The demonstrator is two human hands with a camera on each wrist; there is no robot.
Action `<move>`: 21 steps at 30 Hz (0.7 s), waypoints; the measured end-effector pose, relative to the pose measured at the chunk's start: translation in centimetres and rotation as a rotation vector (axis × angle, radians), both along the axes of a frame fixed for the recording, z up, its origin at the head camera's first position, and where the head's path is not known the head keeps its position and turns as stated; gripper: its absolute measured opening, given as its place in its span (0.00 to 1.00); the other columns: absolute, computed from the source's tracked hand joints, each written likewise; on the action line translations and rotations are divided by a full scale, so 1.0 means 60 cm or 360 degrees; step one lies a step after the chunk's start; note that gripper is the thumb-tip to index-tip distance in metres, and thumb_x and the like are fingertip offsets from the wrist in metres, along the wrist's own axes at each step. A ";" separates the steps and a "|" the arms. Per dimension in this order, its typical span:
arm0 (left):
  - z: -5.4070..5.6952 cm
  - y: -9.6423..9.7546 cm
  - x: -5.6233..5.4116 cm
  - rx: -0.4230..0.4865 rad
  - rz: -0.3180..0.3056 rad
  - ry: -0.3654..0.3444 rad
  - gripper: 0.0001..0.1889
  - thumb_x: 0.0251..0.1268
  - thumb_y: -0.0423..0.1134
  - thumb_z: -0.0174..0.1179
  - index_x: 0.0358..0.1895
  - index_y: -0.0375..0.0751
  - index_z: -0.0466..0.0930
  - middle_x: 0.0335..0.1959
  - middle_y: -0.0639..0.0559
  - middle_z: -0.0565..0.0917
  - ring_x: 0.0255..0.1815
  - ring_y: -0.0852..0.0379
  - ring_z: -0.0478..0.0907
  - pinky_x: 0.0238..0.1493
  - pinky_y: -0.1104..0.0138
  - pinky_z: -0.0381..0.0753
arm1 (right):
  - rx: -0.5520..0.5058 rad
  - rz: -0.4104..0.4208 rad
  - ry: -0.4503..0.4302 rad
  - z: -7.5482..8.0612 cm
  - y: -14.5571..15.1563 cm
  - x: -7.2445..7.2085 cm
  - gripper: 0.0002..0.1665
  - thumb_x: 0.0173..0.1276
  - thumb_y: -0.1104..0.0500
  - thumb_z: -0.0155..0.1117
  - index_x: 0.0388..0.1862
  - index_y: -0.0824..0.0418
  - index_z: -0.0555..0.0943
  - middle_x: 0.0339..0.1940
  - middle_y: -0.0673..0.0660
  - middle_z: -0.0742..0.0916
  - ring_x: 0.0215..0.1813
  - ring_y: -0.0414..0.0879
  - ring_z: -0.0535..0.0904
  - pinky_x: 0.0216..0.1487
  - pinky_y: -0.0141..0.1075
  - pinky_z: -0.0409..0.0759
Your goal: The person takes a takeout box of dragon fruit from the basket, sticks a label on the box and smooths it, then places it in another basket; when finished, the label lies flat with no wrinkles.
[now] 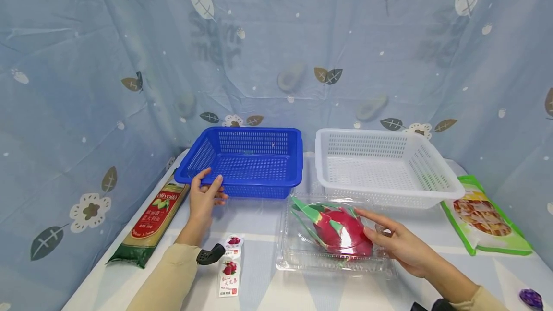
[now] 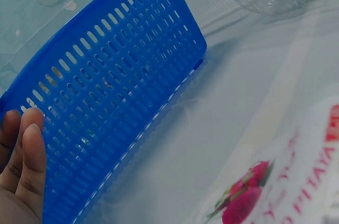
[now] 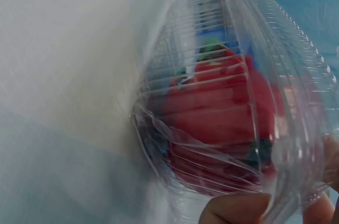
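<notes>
A pink dragon fruit [image 1: 339, 229] with green scales lies inside a clear plastic clamshell box [image 1: 298, 258] at the front middle of the table. My right hand [image 1: 403, 244] grips the box's right edge, thumb and fingers at the rim in the right wrist view. Through the ribbed wall of the box [image 3: 212, 75] the fruit [image 3: 222, 107] shows red. At the front left corner of the blue basket [image 1: 246, 191] is my left hand [image 1: 205, 200], its fingers loose and holding nothing. A strip of dragon fruit labels [image 1: 230, 272] lies beside the left forearm.
A white basket [image 1: 389, 196] stands right of the blue one, against the patterned curtain [image 1: 276, 52]. At the left edge lies a pasta packet [image 1: 151, 220]; at the right, a green and white food bag [image 1: 484, 220]. A small purple object [image 1: 531, 298] sits at the lower right.
</notes>
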State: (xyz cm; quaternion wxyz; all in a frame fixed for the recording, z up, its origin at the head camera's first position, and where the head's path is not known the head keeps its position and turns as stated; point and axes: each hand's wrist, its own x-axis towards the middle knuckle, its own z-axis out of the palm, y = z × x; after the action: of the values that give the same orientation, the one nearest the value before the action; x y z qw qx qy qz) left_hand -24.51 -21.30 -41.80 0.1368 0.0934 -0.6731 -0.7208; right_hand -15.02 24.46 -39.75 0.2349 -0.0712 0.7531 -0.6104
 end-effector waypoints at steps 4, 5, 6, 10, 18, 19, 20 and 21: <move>0.003 -0.005 0.017 -0.0124 -0.0053 -0.0036 0.33 0.68 0.50 0.62 0.73 0.58 0.58 0.25 0.60 0.82 0.20 0.62 0.81 0.23 0.70 0.81 | 0.0105 0.0022 0.0016 0.008 0.003 0.003 0.34 0.77 0.50 0.54 0.78 0.46 0.59 0.53 0.59 0.69 0.46 0.47 0.65 0.42 0.40 0.72; 0.004 -0.007 0.023 -0.0170 -0.0069 -0.0042 0.34 0.68 0.50 0.62 0.74 0.60 0.56 0.26 0.60 0.82 0.20 0.62 0.80 0.23 0.70 0.80 | 0.0126 0.0022 0.0012 0.010 0.004 0.004 0.34 0.77 0.50 0.54 0.78 0.46 0.58 0.55 0.59 0.69 0.45 0.48 0.65 0.42 0.40 0.72; 0.003 -0.009 0.030 -0.0211 -0.0084 -0.0048 0.35 0.68 0.51 0.61 0.74 0.60 0.55 0.27 0.59 0.83 0.20 0.62 0.80 0.23 0.70 0.80 | 0.0142 0.0030 0.0021 0.011 0.005 0.005 0.34 0.77 0.50 0.54 0.78 0.46 0.58 0.56 0.60 0.69 0.45 0.48 0.66 0.43 0.41 0.73; -0.002 -0.017 0.063 -0.0330 -0.0141 -0.0070 0.37 0.69 0.50 0.61 0.76 0.62 0.52 0.28 0.59 0.82 0.18 0.61 0.77 0.20 0.70 0.75 | 0.0171 0.0052 0.0045 0.016 0.009 0.012 0.33 0.77 0.50 0.53 0.78 0.47 0.59 0.64 0.64 0.70 0.46 0.48 0.70 0.43 0.43 0.76; -0.019 -0.032 0.116 -0.0663 -0.0283 -0.0345 0.29 0.65 0.47 0.66 0.68 0.53 0.70 0.33 0.54 0.77 0.15 0.61 0.71 0.17 0.71 0.70 | 0.0286 0.0035 0.0153 0.026 0.017 0.025 0.33 0.76 0.51 0.56 0.77 0.52 0.62 0.76 0.70 0.62 0.53 0.48 0.74 0.48 0.47 0.81; -0.020 -0.033 0.121 -0.0738 -0.0303 -0.0411 0.28 0.64 0.48 0.66 0.66 0.51 0.72 0.33 0.53 0.77 0.15 0.60 0.70 0.16 0.71 0.69 | 0.0336 0.0022 0.0184 0.029 0.018 0.028 0.33 0.75 0.51 0.57 0.77 0.52 0.63 0.75 0.69 0.64 0.54 0.48 0.74 0.49 0.48 0.81; -0.020 -0.033 0.126 -0.0807 -0.0326 -0.0472 0.27 0.63 0.48 0.66 0.65 0.50 0.73 0.32 0.52 0.76 0.15 0.60 0.69 0.15 0.71 0.67 | 0.0394 0.0006 0.0222 0.033 0.019 0.031 0.33 0.74 0.50 0.58 0.76 0.52 0.64 0.74 0.68 0.67 0.55 0.48 0.74 0.50 0.49 0.81; -0.020 -0.032 0.131 -0.0861 -0.0350 -0.0521 0.27 0.63 0.49 0.66 0.64 0.48 0.74 0.31 0.51 0.76 0.14 0.60 0.68 0.14 0.71 0.66 | 0.0447 -0.0011 0.0275 0.036 0.020 0.035 0.33 0.74 0.50 0.59 0.75 0.52 0.66 0.72 0.67 0.69 0.56 0.49 0.74 0.50 0.51 0.81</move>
State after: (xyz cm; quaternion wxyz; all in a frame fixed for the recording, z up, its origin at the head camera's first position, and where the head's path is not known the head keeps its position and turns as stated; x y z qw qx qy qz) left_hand -16.68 -23.24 -43.00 -0.0320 0.0953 -0.8591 -0.5019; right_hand -12.92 25.68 -37.58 0.1748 -0.0873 0.8486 -0.4915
